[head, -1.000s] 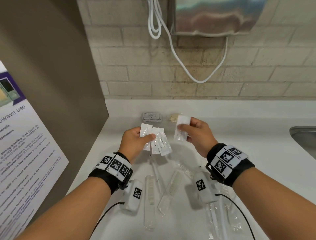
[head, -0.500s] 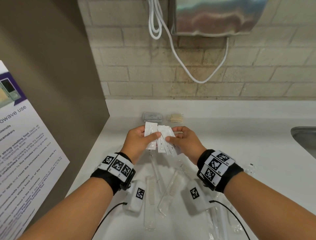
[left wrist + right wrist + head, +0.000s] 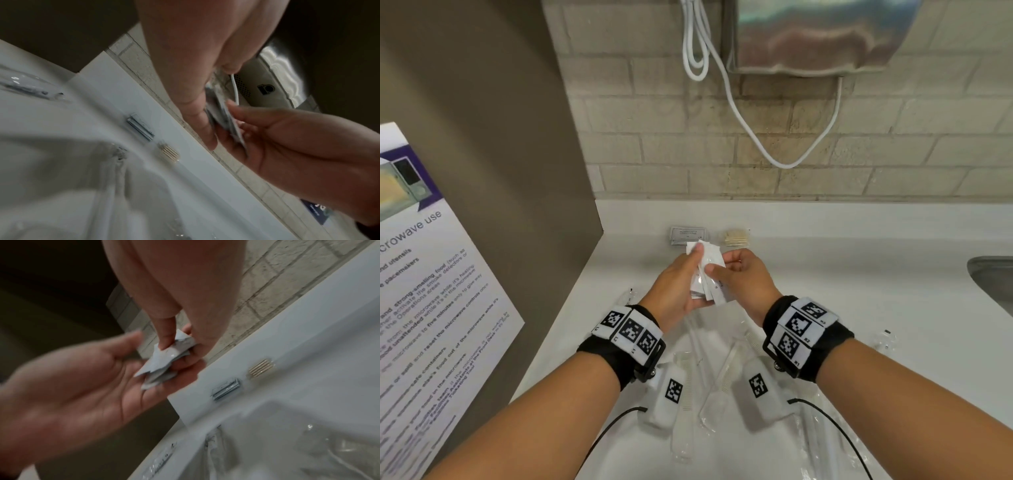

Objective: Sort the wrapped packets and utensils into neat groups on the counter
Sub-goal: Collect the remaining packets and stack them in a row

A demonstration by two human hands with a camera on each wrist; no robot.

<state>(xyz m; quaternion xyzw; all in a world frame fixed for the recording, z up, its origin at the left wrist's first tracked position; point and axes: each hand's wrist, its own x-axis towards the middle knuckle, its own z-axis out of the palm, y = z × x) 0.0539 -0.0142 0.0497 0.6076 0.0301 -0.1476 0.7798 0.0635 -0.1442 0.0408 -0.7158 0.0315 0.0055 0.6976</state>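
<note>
We count two hands, one bunch of white packets [image 3: 707, 270] with at least four visible, one grey packet stack [image 3: 690, 235] and one tan stick bundle [image 3: 735, 238], both lying on the counter [image 3: 859, 274] just beyond the bunch. Clear-wrapped utensils [image 3: 702, 353] lie on the counter nearer us than the bunch, under our wrists; the count is unclear.

Versus a second ago, the right hand [image 3: 743, 284] no longer holds a lone packet apart; it has closed in and that packet has joined the bunch, now less fanned.

Our left hand [image 3: 676, 289] grips the bunch, thumb on top, fingers curled beneath. Right thumb and fingers pinch the same bunch from the other side, seen in the right wrist view [image 3: 164, 361]. The bunch is held above the counter.
</note>
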